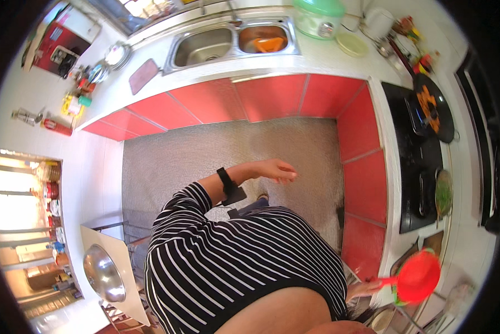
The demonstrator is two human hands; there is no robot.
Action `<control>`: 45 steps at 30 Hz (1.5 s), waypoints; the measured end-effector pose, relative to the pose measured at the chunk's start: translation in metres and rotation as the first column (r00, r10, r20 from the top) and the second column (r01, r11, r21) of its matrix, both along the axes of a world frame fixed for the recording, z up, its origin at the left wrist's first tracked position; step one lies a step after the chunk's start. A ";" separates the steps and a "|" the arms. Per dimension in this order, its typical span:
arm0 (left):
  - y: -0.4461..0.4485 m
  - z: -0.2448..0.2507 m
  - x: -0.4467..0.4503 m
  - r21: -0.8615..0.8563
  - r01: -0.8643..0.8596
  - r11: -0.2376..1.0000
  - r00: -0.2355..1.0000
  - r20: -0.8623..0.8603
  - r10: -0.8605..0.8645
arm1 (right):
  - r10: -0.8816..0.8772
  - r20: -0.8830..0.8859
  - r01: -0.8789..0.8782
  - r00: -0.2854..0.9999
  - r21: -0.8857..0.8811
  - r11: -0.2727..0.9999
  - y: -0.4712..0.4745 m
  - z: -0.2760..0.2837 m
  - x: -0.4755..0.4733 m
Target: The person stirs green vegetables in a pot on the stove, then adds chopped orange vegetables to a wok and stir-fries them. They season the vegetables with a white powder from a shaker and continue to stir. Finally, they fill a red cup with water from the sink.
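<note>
My right hand point(364, 289) grips the handle of a red plastic dipper or strainer point(419, 276), held out at the lower right by the counter end. Green leafy edges show around its rim; whether they lie in or behind it I cannot tell. My left hand point(277, 170) hangs over the floor in front of my body, empty, fingers loosely bent. A dark band with a black box point(232, 190) sits on that forearm. On the black hob point(419, 179) at the right rests a wok point(444, 125) with orange pieces and a dark utensil in it.
A dish of chopped greens point(444, 194) stands beside the hob. The far counter point(158, 89) carries a double sink point(204, 46) with an orange item point(270, 44), and a green-lidded container point(320, 18). A metal bowl point(103, 273) lies on a small table point(135, 288) at left. Red cabinets point(364, 179) border the floor.
</note>
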State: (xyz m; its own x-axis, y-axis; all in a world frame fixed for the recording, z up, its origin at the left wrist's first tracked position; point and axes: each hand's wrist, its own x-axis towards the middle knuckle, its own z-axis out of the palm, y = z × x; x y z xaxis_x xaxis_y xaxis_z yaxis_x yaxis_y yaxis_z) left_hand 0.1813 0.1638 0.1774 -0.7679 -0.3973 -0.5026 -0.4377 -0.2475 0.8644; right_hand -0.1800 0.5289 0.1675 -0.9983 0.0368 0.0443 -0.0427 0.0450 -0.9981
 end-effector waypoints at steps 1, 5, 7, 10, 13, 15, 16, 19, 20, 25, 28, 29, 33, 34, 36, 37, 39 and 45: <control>-0.009 0.006 0.007 0.018 0.008 1.000 0.999 -0.039 -0.007 | 0.078 -0.022 -0.078 0.997 0.018 0.997 -0.039 0.005 0.010; -0.043 0.029 0.014 -0.026 0.089 0.996 0.985 -0.146 -0.091 | 0.738 0.211 -0.763 0.641 0.068 0.643 -0.209 0.035 0.065; -0.056 0.039 0.017 0.056 -0.029 0.998 0.976 -0.214 0.040 | 0.914 0.205 -0.906 0.351 -0.173 0.386 -0.289 0.050 0.118; -0.083 0.051 0.028 0.272 -0.326 0.906 0.884 -0.254 0.394 | 0.964 0.264 -0.986 -0.028 -0.165 0.016 -0.395 0.073 0.188; -0.122 0.054 0.051 0.438 -0.580 0.687 0.678 -0.207 0.705 | 0.898 0.282 -0.935 -0.336 -0.217 -0.282 -0.475 0.075 0.254; -0.152 0.050 0.073 0.461 -0.697 0.549 0.530 -0.184 0.828 | 0.883 0.200 -0.901 -0.425 -0.193 -0.389 -0.519 0.065 0.295; -0.166 0.047 0.087 0.444 -0.750 0.490 0.458 -0.186 0.869 | 0.862 0.156 -0.870 -0.482 -0.198 -0.451 -0.541 0.060 0.314; -0.209 0.043 0.129 0.444 -0.793 0.417 0.355 -0.218 0.909 | 0.685 0.213 -0.717 -0.697 -0.194 -0.669 -0.608 0.056 0.338; -0.224 0.046 0.141 0.435 -0.814 0.385 0.343 -0.175 0.923 | 0.559 0.299 -0.618 -0.773 -0.156 -0.771 -0.637 0.059 0.336; -0.274 0.064 0.196 0.414 -0.910 -0.011 0.003 0.033 0.999 | 0.699 0.205 -0.610 -0.685 0.363 -0.704 -0.792 0.063 0.325; -0.308 0.061 0.218 0.486 -0.873 -0.026 -0.013 0.031 0.999 | 0.763 0.047 -0.553 -0.644 0.661 -0.507 -0.882 0.047 0.324; -0.318 0.059 0.224 0.507 -0.861 -0.050 -0.027 0.052 0.998 | 0.761 0.026 -0.557 -0.649 0.665 -0.498 -0.905 0.040 0.327; -0.375 0.048 0.239 0.520 -0.853 -0.046 -0.009 0.075 0.997 | 0.771 -0.038 -0.521 -0.636 0.758 -0.392 -0.977 0.014 0.355; -0.390 0.047 0.244 0.526 -0.850 -0.031 0.007 0.071 0.997 | 0.786 -0.002 -0.498 -0.618 0.775 -0.390 -0.989 0.010 0.364; -0.414 0.042 0.250 0.522 -0.853 -0.011 0.027 0.065 0.998 | 0.797 0.026 -0.451 -0.604 0.813 -0.369 -1.008 0.002 0.383; -0.425 0.040 0.252 0.511 -0.859 -0.004 0.031 0.061 0.998 | 0.790 -0.007 -0.472 -0.612 0.806 -0.358 -1.018 -0.001 0.392; -0.435 0.035 0.257 0.499 -0.866 0.006 0.044 0.066 0.997 | 0.792 -0.045 -0.499 -0.608 0.798 -0.338 -1.027 -0.008 0.407; -0.476 0.027 0.281 0.489 -0.872 0.034 0.082 0.078 0.994 | 0.757 0.066 -0.353 -0.650 0.856 -0.377 -1.052 -0.016 0.435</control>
State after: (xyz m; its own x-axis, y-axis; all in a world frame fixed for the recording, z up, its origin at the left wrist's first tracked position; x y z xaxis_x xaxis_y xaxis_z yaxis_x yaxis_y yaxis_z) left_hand 0.4621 -0.3118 0.2043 0.0407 -0.7221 -0.6906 0.5972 -0.5365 0.5962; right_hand 0.2547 -0.5227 0.1520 0.6653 -0.7465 -0.0115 -0.6603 -0.5812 -0.4756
